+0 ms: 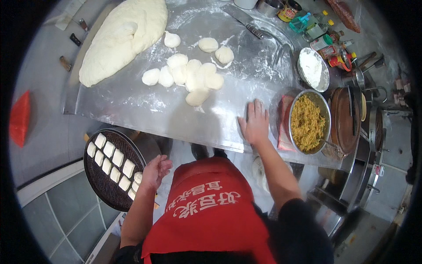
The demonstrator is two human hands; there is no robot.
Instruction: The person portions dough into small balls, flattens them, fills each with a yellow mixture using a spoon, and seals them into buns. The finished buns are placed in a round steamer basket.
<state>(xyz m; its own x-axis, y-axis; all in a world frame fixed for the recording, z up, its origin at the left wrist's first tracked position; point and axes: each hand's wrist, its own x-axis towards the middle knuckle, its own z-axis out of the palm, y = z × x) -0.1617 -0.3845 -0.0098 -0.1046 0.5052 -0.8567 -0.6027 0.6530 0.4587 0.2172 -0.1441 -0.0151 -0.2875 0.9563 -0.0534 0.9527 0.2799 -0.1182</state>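
Observation:
My right hand [256,123] lies on the floured metal worktop [227,112] near its front edge, fingers spread, with nothing held. Beside the worktop's front edge, my left hand [158,170] is in the air near the round dark tray [99,194], its fingers loosely curled and no object visible in them. Rows of white dough pieces [117,158] rest on that tray. Flattened dough rounds [193,74] overlap in the middle of the worktop, and one browner-looking round [197,96] is nearest me. A large dough mass [122,43] spreads over the back left.
A steel bowl of yellow-orange filling [306,123] stands on a red-and-white cloth [285,132] at right. Behind it are a bowl of white flour [313,69], bottles and jars [315,32]. A broad-bladed knife [242,18] lies at the back. A brown round lid or board [341,115] is farther right.

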